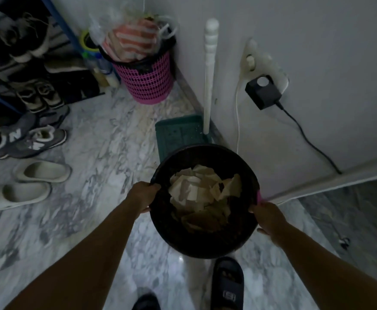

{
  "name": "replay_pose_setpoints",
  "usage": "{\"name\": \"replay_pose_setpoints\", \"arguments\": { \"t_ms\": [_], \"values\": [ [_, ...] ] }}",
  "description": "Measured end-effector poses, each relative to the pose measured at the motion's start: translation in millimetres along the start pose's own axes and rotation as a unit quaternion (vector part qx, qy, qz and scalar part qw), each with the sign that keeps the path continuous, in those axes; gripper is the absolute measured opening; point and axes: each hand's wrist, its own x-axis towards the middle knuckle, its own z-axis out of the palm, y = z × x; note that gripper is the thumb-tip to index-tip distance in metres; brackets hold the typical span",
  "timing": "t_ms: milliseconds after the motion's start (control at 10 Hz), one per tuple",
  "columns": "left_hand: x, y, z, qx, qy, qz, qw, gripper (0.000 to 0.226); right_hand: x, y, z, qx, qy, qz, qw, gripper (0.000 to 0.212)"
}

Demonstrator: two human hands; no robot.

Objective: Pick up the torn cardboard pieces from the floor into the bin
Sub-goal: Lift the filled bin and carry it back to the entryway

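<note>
A round bin with a dark liner (205,242) hangs above the marble floor in front of me, held at both sides. Torn cardboard pieces (203,191) lie piled inside it, pale and brown. My left hand (143,195) grips the bin's left rim, fingers curled over the edge. My right hand (269,218) grips the right rim, where a bit of pink plastic shows. No loose cardboard shows on the visible floor.
A full pink basket (149,83) stands in the far corner. A green dustpan (178,130) with a white handle (209,70) leans by the wall. Shoes and slippers (26,182) lie at left beside a shoe rack. A black charger (261,90) and cable hang on the right wall.
</note>
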Motion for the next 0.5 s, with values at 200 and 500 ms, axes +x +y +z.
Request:
{"name": "replay_pose_setpoints", "arguments": {
  "t_ms": [200,500],
  "values": [
    [10.9,-4.6,20.6,-0.034,0.028,0.027,0.999,0.061,14.0,1.6,1.3,0.002,-0.012,-0.065,0.998,0.032],
    [-113.1,20.5,-8.7,-0.061,-0.026,0.145,0.987,0.063,-94.3,-25.4,-41.0,-0.176,-0.032,-0.245,0.953,0.059]
  ]
}}
